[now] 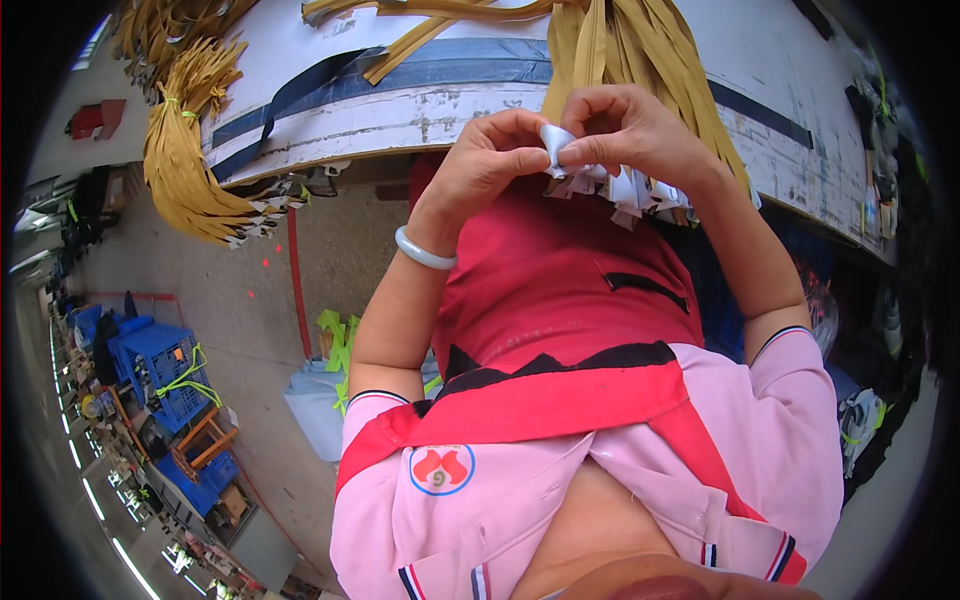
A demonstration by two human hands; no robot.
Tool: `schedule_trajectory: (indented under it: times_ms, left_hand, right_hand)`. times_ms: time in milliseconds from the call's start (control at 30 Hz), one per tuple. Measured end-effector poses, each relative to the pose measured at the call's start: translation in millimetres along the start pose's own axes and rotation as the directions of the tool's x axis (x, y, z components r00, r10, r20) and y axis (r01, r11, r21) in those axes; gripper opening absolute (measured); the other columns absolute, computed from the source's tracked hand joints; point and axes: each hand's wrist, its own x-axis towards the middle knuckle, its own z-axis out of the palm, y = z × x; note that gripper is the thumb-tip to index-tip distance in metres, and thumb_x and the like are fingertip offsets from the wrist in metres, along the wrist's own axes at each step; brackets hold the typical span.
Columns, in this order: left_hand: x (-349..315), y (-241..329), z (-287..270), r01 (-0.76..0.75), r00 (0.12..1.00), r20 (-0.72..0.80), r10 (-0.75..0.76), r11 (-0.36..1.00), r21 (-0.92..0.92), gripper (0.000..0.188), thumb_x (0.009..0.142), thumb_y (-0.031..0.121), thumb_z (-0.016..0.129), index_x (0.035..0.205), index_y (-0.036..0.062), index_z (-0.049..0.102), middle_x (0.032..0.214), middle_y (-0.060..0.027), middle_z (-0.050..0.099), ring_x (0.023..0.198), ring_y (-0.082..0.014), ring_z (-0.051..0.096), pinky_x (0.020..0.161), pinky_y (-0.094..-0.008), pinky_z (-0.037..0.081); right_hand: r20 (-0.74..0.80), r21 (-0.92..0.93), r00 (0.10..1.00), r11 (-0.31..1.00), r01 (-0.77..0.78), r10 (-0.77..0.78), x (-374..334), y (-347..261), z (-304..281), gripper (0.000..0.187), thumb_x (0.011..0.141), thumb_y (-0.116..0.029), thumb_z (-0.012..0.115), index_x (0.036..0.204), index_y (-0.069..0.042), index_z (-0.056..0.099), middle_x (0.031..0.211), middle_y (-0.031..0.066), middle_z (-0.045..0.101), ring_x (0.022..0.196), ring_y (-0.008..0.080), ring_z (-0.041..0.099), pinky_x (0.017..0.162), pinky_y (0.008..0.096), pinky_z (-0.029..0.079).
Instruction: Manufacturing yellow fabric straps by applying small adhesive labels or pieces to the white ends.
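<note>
At the near edge of the table, my left hand [492,158] and my right hand [630,132] meet in front of me. Both are closed in a pinch on a small folded white piece [555,142], which looks like paper or thin film. Whether it is joined to anything is hidden by my fingers. Right behind and below my right hand, a bundle of long tan flat strips [650,50] hangs over the table edge. White tabs [628,192] show at the lower ends of these strips. A pale bangle [424,250] circles my left wrist.
The worn white table [420,125] carries dark blue bands [450,70] and loose tan strips. Another tied tan bundle [185,150] droops over its left end. On the floor at left stand blue crates [165,370] and a small wooden stool [203,445]. A red apron [560,270] covers my lap.
</note>
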Motion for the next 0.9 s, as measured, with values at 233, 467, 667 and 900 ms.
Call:
schedule_trajectory:
  times_ms: [233, 467, 667, 900]
  left_hand:
    - [-9.9, 10.1, 6.9, -0.116, 0.975, -0.149, 0.165, 0.949, 0.293, 0.012, 0.084, -0.001, 0.070, 0.096, -0.0016, 0.066, 0.092, -0.0056, 0.069, 0.082, -0.0112, 0.065, 0.076, -0.0247, 0.055]
    - [8.0, -10.8, 14.8, -0.211, 0.709, -0.148, 0.689, 0.407, 0.889, 0.019, 0.072, -0.006, 0.064, 0.090, 0.0005, 0.060, 0.065, -0.0097, 0.054, 0.057, -0.0172, 0.056, 0.053, -0.0315, 0.045]
    - [-7.4, 10.5, -15.6, -0.083, 0.982, -0.113, 0.151, 0.884, 0.460, 0.029, 0.086, -0.004, 0.065, 0.114, 0.0029, 0.064, 0.089, -0.0032, 0.060, 0.074, -0.0111, 0.062, 0.065, -0.0226, 0.057]
    - [-4.7, 20.8, 14.5, -0.223, 0.928, -0.104, 0.357, 0.757, 0.614, 0.010, 0.084, -0.004, 0.068, 0.094, -0.0001, 0.069, 0.089, -0.0051, 0.061, 0.074, -0.0104, 0.063, 0.062, -0.0211, 0.055]
  right_hand:
    - [-0.083, 0.002, 0.995, 0.998, 0.058, -0.057, -0.4, 1.7, 11.7, 0.016, 0.087, -0.011, 0.072, 0.081, -0.006, 0.059, 0.071, -0.0036, 0.056, 0.060, 0.0019, 0.052, 0.051, 0.0170, 0.040]
    - [-0.370, -0.676, 0.732, 0.706, 0.210, -0.572, 23.0, 23.2, 43.0, 0.016, 0.082, -0.010, 0.066, 0.079, -0.002, 0.053, 0.076, 0.0127, 0.053, 0.067, 0.0278, 0.057, 0.059, 0.0376, 0.046]
    - [-0.279, -0.488, 0.824, 0.812, 0.321, -0.493, 15.5, 27.3, 22.9, 0.009, 0.087, -0.005, 0.067, 0.088, 0.000, 0.059, 0.077, 0.0064, 0.056, 0.067, 0.0153, 0.059, 0.061, 0.0288, 0.048]
    - [-0.293, -0.052, 0.908, 0.954, 0.296, -0.298, 7.5, 41.8, 22.2, 0.007, 0.092, -0.007, 0.065, 0.095, -0.001, 0.062, 0.082, 0.0012, 0.061, 0.072, 0.0066, 0.059, 0.065, 0.0216, 0.049]
